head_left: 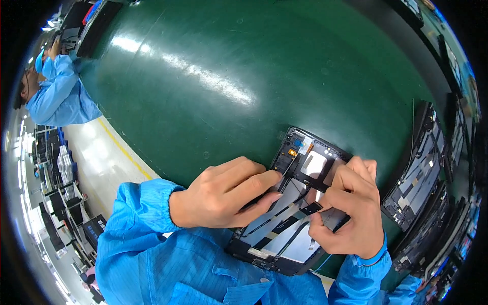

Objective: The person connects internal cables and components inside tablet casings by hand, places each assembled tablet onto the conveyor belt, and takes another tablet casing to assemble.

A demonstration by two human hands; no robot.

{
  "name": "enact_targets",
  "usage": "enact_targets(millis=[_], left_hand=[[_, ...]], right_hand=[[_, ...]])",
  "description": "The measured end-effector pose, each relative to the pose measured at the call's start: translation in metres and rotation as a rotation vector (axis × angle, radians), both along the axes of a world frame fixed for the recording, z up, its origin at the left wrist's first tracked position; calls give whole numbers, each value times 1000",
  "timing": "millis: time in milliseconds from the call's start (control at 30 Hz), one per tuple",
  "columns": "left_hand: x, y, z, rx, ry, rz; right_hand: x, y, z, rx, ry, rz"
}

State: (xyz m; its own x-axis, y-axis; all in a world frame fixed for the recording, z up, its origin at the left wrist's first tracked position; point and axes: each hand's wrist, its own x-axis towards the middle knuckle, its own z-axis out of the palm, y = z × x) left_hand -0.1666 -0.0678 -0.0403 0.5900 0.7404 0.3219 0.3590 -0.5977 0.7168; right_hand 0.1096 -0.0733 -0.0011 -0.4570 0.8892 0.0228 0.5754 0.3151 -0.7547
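Note:
An opened tablet with its inside parts showing lies slantwise before me, its near end close to my body. Curled round its left edge, my left hand is closed, with thumb and forefinger bent over the rim. Above the right half of the tablet, my right hand is closed, with thumb and forefinger bent together at a small black strip. The fingers partly hide where that strip joins the tablet. Near the tablet's far end sit a small orange part and a pale rectangular patch.
Several more opened tablets stand in a leaning row along the right side of the green table. At the far left another person in blue works at the table's edge. Shelving stands on the floor at left.

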Motion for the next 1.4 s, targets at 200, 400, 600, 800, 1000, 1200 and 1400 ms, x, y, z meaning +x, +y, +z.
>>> enact_targets(millis=[200,400,600,800,1000,1200,1400], left_hand=[[5,-5,0,133,75,14],[0,5,6,363,216,-8],[13,16,6,595,163,-107],[12,8,2,613,206,-80],[13,5,1,578,166,-128],[12,4,1,542,187,-159],[27,17,14,394,201,-301]], right_hand=[[2,-25,2,158,-85,-184],[10,-45,2,90,-33,-428],[20,-55,-6,-13,44,-497],[21,-63,-20,-77,214,-593],[13,-63,-29,-75,332,-799],[22,-60,-26,55,197,-575],[30,-64,-30,37,248,-568]])
